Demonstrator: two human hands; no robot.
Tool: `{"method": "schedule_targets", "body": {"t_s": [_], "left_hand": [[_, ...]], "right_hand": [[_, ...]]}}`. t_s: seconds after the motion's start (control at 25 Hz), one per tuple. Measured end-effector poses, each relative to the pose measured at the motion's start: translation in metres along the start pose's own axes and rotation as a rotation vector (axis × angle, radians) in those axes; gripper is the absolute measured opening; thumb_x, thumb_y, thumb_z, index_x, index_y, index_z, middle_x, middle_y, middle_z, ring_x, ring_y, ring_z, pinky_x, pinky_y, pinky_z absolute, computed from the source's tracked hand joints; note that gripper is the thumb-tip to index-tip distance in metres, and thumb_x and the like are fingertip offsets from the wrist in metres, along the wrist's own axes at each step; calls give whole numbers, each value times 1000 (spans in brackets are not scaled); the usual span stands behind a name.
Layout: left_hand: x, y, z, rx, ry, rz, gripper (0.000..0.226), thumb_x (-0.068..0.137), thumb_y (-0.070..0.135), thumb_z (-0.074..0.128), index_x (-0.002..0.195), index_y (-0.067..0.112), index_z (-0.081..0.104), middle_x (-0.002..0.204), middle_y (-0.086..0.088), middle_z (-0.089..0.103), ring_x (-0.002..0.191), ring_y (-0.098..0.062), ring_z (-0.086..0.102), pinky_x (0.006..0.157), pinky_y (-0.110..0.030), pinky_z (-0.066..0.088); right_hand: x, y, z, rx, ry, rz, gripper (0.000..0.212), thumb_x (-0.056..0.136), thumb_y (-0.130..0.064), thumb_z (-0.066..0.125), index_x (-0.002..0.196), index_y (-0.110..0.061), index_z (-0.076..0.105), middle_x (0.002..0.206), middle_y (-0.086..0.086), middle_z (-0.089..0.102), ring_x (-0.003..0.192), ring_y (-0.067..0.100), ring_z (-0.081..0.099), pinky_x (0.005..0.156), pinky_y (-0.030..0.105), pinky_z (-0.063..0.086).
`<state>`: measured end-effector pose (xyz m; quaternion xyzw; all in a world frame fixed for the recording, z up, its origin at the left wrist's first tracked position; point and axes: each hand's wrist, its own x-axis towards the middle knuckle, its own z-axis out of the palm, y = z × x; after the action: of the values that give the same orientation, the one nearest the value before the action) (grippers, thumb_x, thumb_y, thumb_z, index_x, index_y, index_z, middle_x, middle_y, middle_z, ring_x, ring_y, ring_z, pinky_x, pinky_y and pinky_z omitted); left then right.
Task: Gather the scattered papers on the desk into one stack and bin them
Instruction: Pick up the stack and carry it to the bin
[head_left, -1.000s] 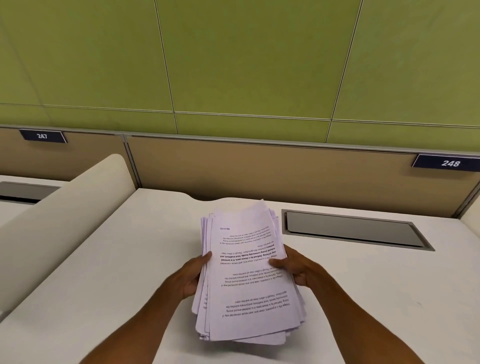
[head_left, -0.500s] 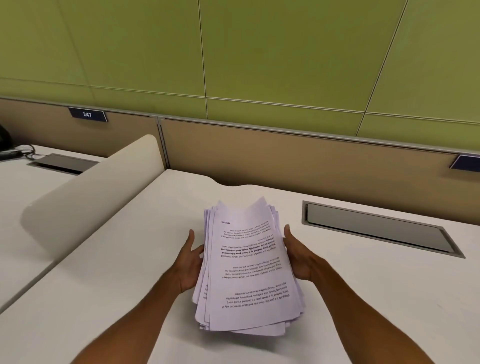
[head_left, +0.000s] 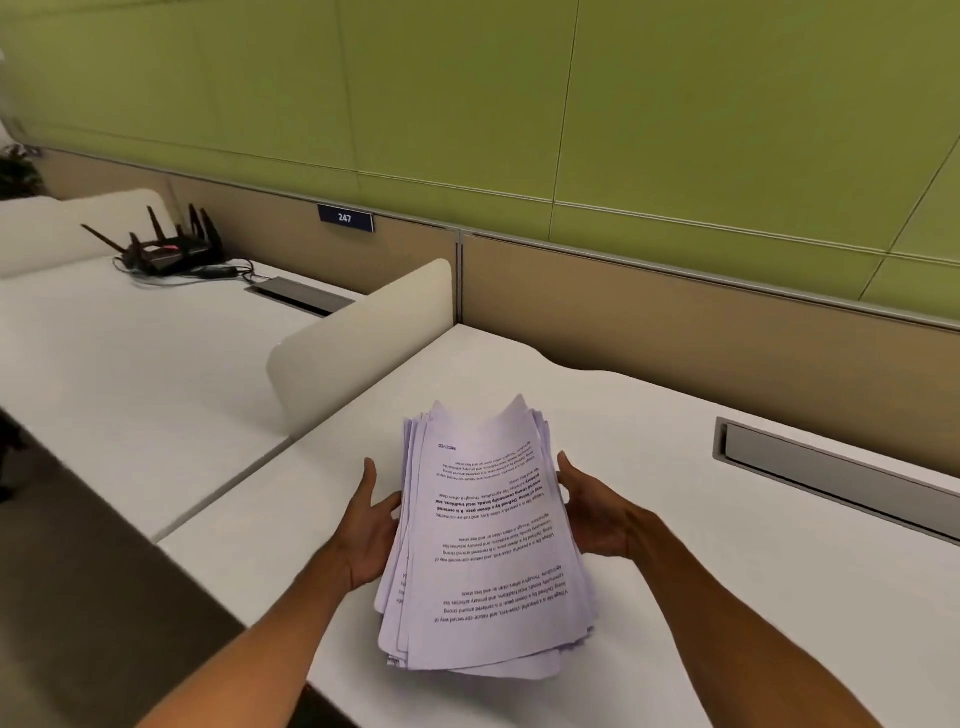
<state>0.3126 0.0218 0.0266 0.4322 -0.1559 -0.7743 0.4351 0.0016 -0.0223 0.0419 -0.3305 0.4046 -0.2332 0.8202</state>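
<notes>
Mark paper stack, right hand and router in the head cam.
paper stack (head_left: 488, 545), head view, middle of the top sheet.
right hand (head_left: 597, 514), head view, middle of the hand.
router (head_left: 171, 255), head view, black body below the antennas.

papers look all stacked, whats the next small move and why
Probably lift the stack off the desk and turn to find a bin. The left hand and right hand grip its long sides, no loose sheets show, and no bin is in view.
</notes>
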Motion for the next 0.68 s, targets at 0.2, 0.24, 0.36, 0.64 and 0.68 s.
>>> {"method": "schedule_targets", "body": {"t_s": [0.2,0.24,0.36,0.64,0.68], "left_hand": [[-81,12,-63,-85,46,97,100,58,87,50,132,20,53,128,-16,63,113,-38,62,90,-53,52],[-98,13,-77,-106,59,121,100,59,87,49,132,20,52,127,-17,63,112,-38,62,89,-53,52],[-151,17,-119,-122,104,206,101,60,87,47,134,18,52,130,-18,60,117,-39,59,93,-52,50],[-262,10,-223,-160,294,362,84,76,79,43,128,15,58,128,-16,62,115,-36,60,87,-45,53],[-273,7,-235,-160,323,375,74,82,70,47,129,14,57,127,-17,62,114,-35,61,86,-45,53]], "right_hand": [[22,20,92,-184,-85,-22,66,87,-53,58,140,-15,48,139,21,53,126,44,52,106,61,40],[27,26,111,-257,-82,-46,62,88,-43,62,141,-15,43,137,21,55,123,45,55,103,64,41],[41,44,173,-408,-100,-95,65,86,-12,69,140,-14,33,133,20,57,114,45,61,95,65,46],[89,103,310,-559,-236,-77,61,85,11,62,134,-11,33,137,23,52,120,43,56,91,54,54],[97,112,325,-569,-245,-67,59,85,11,62,131,-11,35,137,23,52,120,43,56,90,53,55]]}}
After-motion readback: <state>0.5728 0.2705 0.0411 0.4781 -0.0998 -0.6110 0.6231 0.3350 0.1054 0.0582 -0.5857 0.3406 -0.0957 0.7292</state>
